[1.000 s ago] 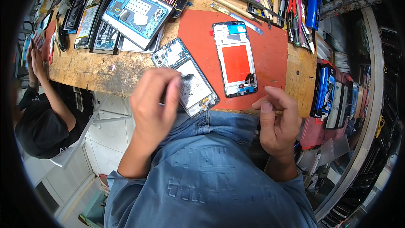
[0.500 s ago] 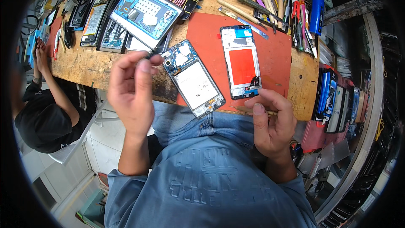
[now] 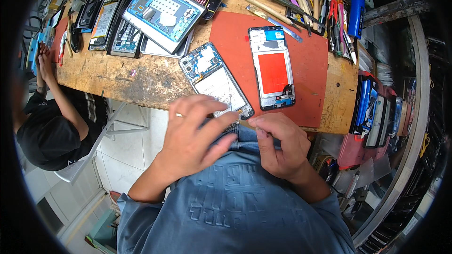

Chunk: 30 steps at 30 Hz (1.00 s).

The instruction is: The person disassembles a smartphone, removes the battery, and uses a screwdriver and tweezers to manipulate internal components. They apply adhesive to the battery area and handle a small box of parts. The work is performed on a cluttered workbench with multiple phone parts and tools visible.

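Note:
An opened phone with circuit board and white battery (image 3: 207,82) lies angled on the bench, partly on an orange-red mat (image 3: 310,94). Beside it on the right, a second phone frame with a red panel (image 3: 273,75) lies on the mat. My left hand (image 3: 193,136) reaches over the lower end of the opened phone with its fingers apart, hiding part of that end. My right hand (image 3: 278,146) is closed in a pinch by the phone’s lower corner; what is between the fingertips is too small to make out.
Stacked phone parts (image 3: 160,14) fill the back left, hand tools and a blue cylinder (image 3: 355,14) the back right. A co-worker (image 3: 52,131) in dark clothes sits at left, hands at the bench (image 3: 141,89). More phone parts (image 3: 367,103) stand on the right.
My left hand, earlier raised at the phone’s upper left with a small dark item, has dropped to its lower end and opened. My right hand has moved left toward that phone, its fingers drawn together.

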Each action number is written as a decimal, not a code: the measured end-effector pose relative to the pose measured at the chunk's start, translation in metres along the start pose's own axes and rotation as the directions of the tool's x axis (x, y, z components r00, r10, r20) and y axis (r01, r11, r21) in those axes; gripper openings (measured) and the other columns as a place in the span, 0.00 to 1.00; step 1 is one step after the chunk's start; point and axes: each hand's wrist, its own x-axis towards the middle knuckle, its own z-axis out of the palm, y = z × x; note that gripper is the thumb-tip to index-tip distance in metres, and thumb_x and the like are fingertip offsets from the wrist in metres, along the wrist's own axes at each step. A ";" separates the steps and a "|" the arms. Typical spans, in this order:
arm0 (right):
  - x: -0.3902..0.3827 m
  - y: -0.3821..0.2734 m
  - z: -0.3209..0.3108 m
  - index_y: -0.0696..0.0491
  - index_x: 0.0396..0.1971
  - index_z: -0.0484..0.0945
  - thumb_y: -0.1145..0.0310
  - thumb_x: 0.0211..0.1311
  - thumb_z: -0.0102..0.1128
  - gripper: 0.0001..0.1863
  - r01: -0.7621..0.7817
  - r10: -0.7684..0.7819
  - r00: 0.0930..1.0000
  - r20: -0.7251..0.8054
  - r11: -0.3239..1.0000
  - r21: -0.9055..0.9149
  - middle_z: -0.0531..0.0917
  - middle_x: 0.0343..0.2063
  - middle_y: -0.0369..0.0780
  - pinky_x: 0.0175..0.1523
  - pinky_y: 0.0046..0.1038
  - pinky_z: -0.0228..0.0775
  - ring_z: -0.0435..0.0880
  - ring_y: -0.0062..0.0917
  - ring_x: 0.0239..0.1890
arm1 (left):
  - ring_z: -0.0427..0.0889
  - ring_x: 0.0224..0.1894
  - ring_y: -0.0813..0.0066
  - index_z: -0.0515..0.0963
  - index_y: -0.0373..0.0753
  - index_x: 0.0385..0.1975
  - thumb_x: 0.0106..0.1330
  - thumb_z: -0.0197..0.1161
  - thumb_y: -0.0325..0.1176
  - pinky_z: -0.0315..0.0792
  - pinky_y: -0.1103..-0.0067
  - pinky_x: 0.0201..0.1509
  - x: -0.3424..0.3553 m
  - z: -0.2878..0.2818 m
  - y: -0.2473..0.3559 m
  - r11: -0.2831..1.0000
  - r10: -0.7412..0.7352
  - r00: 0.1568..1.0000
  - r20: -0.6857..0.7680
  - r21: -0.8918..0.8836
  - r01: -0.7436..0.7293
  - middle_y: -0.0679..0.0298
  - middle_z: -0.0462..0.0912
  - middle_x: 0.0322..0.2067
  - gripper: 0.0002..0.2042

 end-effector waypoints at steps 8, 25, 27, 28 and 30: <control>-0.003 -0.007 -0.008 0.66 0.54 0.80 0.89 0.63 0.69 0.20 -0.003 0.002 1.000 0.004 1.000 0.014 0.89 0.39 0.50 0.42 0.38 0.87 0.92 0.43 0.37 | 0.82 0.44 0.58 0.85 0.38 0.53 0.61 0.78 0.26 0.76 0.66 0.48 -0.002 -0.002 -0.005 0.997 -0.050 0.996 0.074 -0.058 0.054 0.60 0.81 0.38 0.19; 0.000 -0.028 0.014 0.56 0.50 0.81 0.70 0.63 0.68 0.16 0.280 -0.200 0.945 0.258 0.902 -0.328 0.85 0.41 0.45 0.38 0.31 0.80 0.85 0.32 0.37 | 0.82 0.49 0.57 0.89 0.36 0.51 0.55 0.73 0.24 0.78 0.65 0.53 0.004 0.001 -0.015 0.992 0.048 0.986 0.157 -0.122 -0.029 0.60 0.82 0.43 0.21; 0.002 -0.045 0.021 0.54 0.49 0.81 0.72 0.63 0.70 0.15 0.314 -0.164 0.916 0.367 0.861 -0.399 0.86 0.41 0.45 0.38 0.30 0.81 0.84 0.33 0.37 | 0.82 0.49 0.57 0.90 0.38 0.54 0.55 0.73 0.23 0.80 0.65 0.53 0.011 -0.004 -0.015 0.988 0.024 0.977 0.210 -0.153 0.009 0.61 0.82 0.44 0.23; 0.000 -0.049 0.027 0.52 0.47 0.80 0.68 0.64 0.68 0.13 0.340 -0.156 0.902 0.404 0.833 -0.436 0.82 0.38 0.43 0.40 0.29 0.79 0.81 0.32 0.38 | 0.82 0.50 0.57 0.91 0.40 0.53 0.55 0.73 0.22 0.79 0.65 0.53 0.014 -0.005 -0.017 0.985 0.021 0.972 0.232 -0.170 0.019 0.62 0.83 0.44 0.23; -0.004 -0.057 0.033 0.52 0.46 0.80 0.66 0.65 0.66 0.12 0.401 -0.148 0.863 0.483 0.783 -0.476 0.81 0.37 0.42 0.41 0.29 0.79 0.81 0.32 0.39 | 0.82 0.49 0.57 0.93 0.43 0.52 0.56 0.74 0.20 0.79 0.66 0.52 0.013 -0.006 -0.022 0.973 0.016 0.967 0.254 -0.225 0.043 0.62 0.83 0.43 0.22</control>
